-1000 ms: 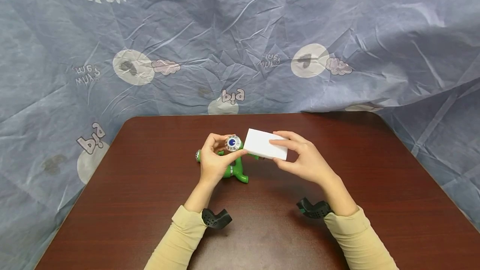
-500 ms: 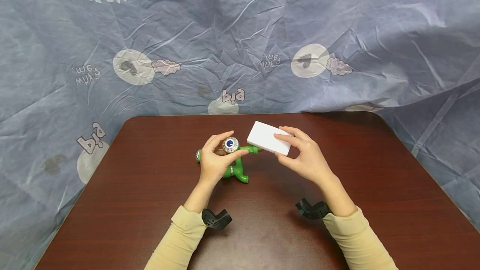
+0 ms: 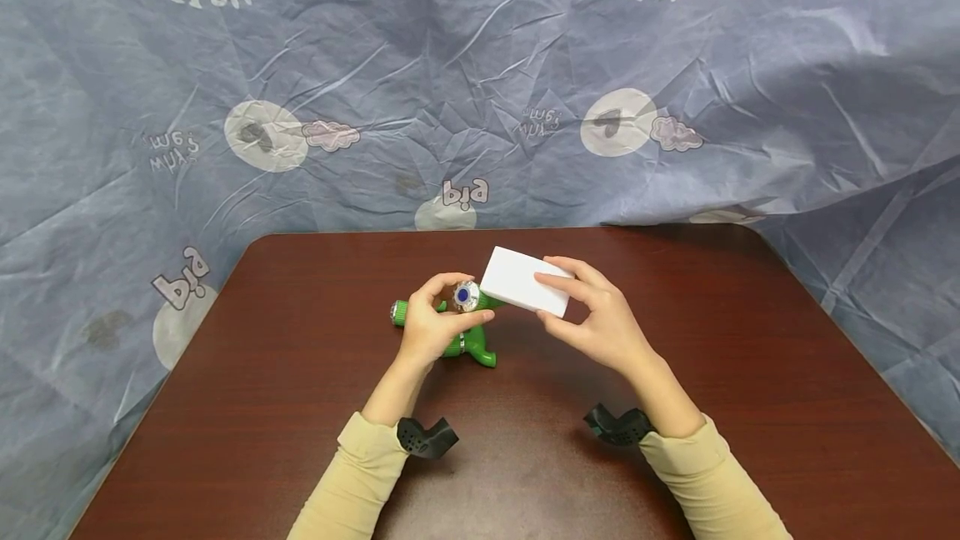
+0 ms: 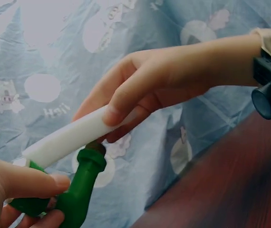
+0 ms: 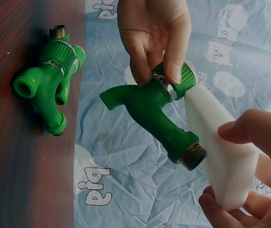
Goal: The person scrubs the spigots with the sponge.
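A green faucet (image 5: 150, 107) with a clear-rimmed, blue-centred knob (image 3: 465, 296) is held up by my left hand (image 3: 433, 319), thumb and fingers around the knob end. My right hand (image 3: 600, 311) grips a white block (image 3: 525, 280) by its right part. In the right wrist view the block's far end touches or nearly touches the knob end of the faucet. The faucet's threaded brass end (image 5: 192, 156) points toward the block's lower side. Seen from the left wrist, the white block (image 4: 69, 140) slants just above the green faucet body (image 4: 81, 190).
More green faucets (image 5: 45, 90) lie on the dark red table (image 3: 300, 373) behind and below my left hand; in the head view one spout (image 3: 480, 348) shows beside it. A wrinkled blue printed cloth (image 3: 420, 65) hangs behind the table.
Against half a second ago, the white block has moved left and down to the knob, after moving away to the right earlier. The held faucet has tilted, its knob slightly lower.
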The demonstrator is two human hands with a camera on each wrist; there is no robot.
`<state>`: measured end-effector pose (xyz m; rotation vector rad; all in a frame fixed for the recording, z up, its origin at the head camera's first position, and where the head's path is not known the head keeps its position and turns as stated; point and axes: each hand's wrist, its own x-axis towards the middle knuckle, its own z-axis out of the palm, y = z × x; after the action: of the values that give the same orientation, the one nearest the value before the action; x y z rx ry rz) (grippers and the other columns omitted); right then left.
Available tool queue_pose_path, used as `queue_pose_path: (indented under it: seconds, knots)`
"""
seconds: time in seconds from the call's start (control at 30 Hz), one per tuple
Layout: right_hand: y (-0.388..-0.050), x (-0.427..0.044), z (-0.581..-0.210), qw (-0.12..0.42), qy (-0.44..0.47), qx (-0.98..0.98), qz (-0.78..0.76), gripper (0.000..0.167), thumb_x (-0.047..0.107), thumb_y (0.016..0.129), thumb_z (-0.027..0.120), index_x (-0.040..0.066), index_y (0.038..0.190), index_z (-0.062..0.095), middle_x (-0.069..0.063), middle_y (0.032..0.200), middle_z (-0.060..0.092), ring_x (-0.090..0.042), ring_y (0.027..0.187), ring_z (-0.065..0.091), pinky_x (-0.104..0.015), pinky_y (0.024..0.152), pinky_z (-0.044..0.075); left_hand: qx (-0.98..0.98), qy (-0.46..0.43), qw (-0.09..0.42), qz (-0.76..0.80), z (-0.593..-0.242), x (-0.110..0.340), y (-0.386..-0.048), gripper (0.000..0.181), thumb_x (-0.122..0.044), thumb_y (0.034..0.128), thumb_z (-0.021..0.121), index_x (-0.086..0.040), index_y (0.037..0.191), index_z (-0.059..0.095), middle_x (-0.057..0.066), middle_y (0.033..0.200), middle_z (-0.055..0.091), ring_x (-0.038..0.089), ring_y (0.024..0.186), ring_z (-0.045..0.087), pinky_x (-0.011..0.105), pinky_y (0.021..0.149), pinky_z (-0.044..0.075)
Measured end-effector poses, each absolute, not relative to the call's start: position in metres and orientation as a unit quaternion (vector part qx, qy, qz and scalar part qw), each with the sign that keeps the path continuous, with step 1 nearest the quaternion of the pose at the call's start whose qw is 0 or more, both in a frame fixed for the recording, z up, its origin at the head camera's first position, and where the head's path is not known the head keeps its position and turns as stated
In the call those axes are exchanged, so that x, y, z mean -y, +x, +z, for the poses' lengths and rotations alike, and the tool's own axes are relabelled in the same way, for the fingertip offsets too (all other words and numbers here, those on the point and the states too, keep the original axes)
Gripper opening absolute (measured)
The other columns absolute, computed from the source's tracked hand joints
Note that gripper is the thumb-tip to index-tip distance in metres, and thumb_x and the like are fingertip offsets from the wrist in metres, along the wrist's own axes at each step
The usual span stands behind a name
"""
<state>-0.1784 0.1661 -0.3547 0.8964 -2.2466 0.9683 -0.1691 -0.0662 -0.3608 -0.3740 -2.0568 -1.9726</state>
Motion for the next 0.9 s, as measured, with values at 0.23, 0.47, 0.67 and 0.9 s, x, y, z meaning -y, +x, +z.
queue_pose_path:
  seconds: [0.23, 0.47, 0.67, 0.9]
  knots:
    - [-0.179, -0.165, -0.355, 0.278, 0.338, 0.820, 0.369, 0.043, 0.007, 0.069, 0.078, 0.009, 0.112, 0.069, -0.011, 0.123, 0.058, -0.024, 0.111, 0.055, -0.020, 0.089, 0.041, 0.693, -0.126, 0.078, -0.705, -0.360, 0.067, -0.169, 0.045, 0.014, 0.0655, 0.076, 0.007, 0.108, 0.064, 0.011, 0.094, 0.063, 0.018, 0.079, 0.055, 0.019, 0.063, 0.049]
    - [-0.178, -0.166, -0.353, 0.280, 0.351, 0.813, 0.370, 0.043, 0.005, 0.068, 0.076, 0.009, 0.111, 0.070, -0.012, 0.123, 0.058, -0.025, 0.112, 0.054, -0.020, 0.089, 0.040, 0.685, -0.102, 0.117, -0.711, -0.381, 0.065, -0.182, 0.044, 0.007, 0.0630, 0.082, 0.005, 0.103, 0.065, 0.008, 0.091, 0.065, 0.017, 0.078, 0.063, 0.022, 0.063, 0.054]
    - [-0.176, -0.165, -0.353, 0.294, 0.360, 0.816, 0.343, 0.042, 0.006, 0.068, 0.075, 0.009, 0.110, 0.070, -0.012, 0.123, 0.057, -0.027, 0.112, 0.053, -0.031, 0.087, 0.044, 0.676, -0.096, 0.151, -0.714, -0.388, 0.064, -0.185, 0.041, 0.002, 0.0611, 0.085, 0.001, 0.093, 0.060, 0.007, 0.079, 0.064, 0.013, 0.064, 0.065, 0.022, 0.051, 0.051]
    - [-0.177, -0.163, -0.353, 0.343, 0.342, 0.824, 0.294, 0.040, 0.010, 0.069, 0.073, 0.008, 0.109, 0.070, -0.012, 0.125, 0.057, -0.029, 0.109, 0.053, -0.043, 0.081, 0.046, 0.693, -0.087, 0.172, -0.695, -0.388, 0.063, -0.184, 0.038, -0.009, 0.0619, 0.087, -0.005, 0.089, 0.061, 0.007, 0.081, 0.063, 0.012, 0.060, 0.063, 0.021, 0.049, 0.049]
